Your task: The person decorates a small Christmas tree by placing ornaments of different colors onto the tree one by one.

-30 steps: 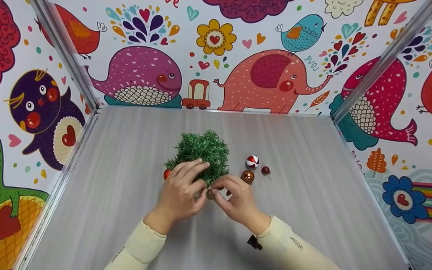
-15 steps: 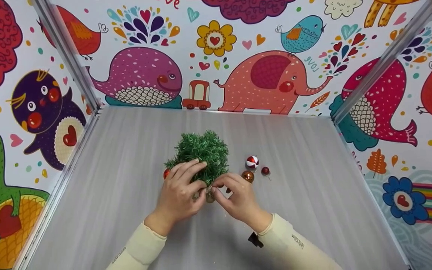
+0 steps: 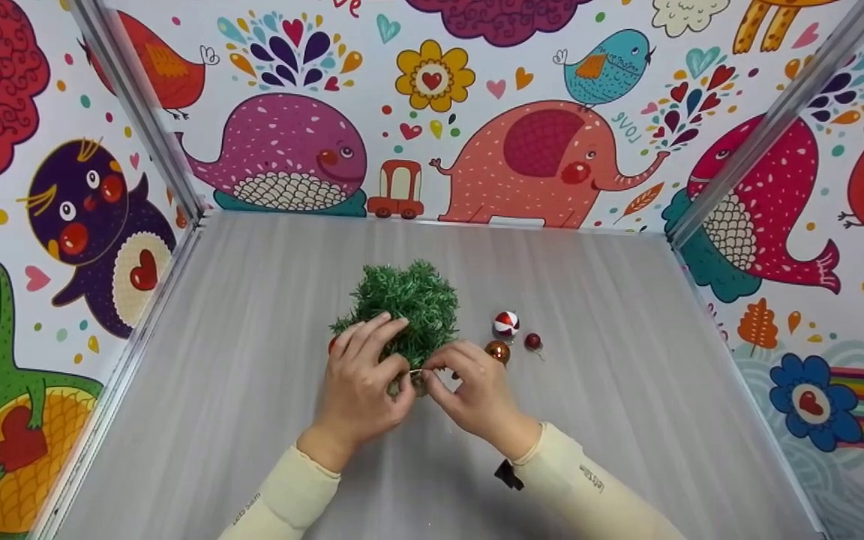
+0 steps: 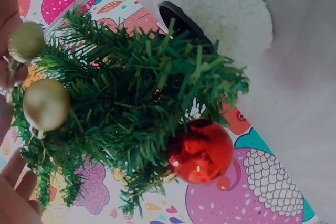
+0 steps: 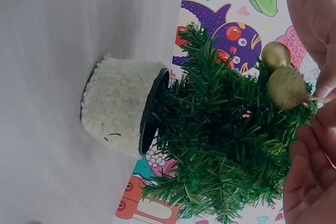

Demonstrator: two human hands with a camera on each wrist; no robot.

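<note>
A small artificial Christmas tree [image 3: 409, 300] stands in a white fuzzy pot [image 5: 123, 103] with a black rim. At its near side in the head view, my left hand [image 3: 363, 379] and right hand [image 3: 477, 386] meet fingertip to fingertip. Between them they pinch the thin string of a glittery gold Christmas ball [image 5: 289, 87], which hangs against the upper branches. The left hand's other fingers spread over the foliage. Beside the glittery ball, a smooth gold ball [image 4: 46, 105] is on the tree. A shiny red ball [image 4: 202, 151] hangs lower on the left side.
Right of the tree lie a red-and-white ball [image 3: 506, 323], a copper-coloured ball [image 3: 498, 352] and a small dark red ball [image 3: 532, 341]. The grey table [image 3: 252, 300] is bounded by walls with cartoon animals. A black clip [image 3: 508, 475] sits by the right sleeve.
Both hands stay at the same spot, with small finger movements. The string now shows more plainly stretched between the fingertips. The loose balls have not moved on the table.
</note>
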